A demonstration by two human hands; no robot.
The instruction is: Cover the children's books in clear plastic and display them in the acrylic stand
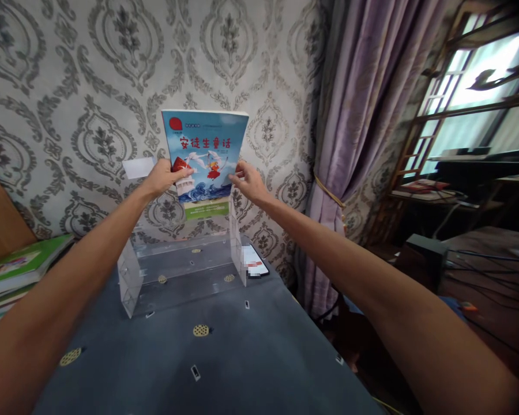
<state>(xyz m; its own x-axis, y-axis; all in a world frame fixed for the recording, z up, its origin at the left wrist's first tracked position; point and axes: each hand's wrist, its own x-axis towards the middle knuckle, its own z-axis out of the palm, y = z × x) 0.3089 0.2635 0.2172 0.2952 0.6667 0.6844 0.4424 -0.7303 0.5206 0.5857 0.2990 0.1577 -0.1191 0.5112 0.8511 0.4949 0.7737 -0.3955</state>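
Note:
A blue-covered book (207,158) with red Chinese characters is held upright, its front cover facing me. My left hand (162,177) grips its left edge, the thumb lying across the cover. At the right edge my right hand (248,181) pinches it with the fingers curled; the book hides some fingertips. Below and around the book's lower part stands a clear acrylic rack (130,279), its right side panel (237,245) rising close under my right hand. Whether the book touches the rack I cannot tell.
A phone (255,262) lies beside the rack's right panel on the grey-blue tablecloth (225,369). Books (21,268) are stacked at the left near a brown box (4,213). Patterned wall (268,69) stands behind; a purple curtain (350,144) hangs beyond the table's right edge.

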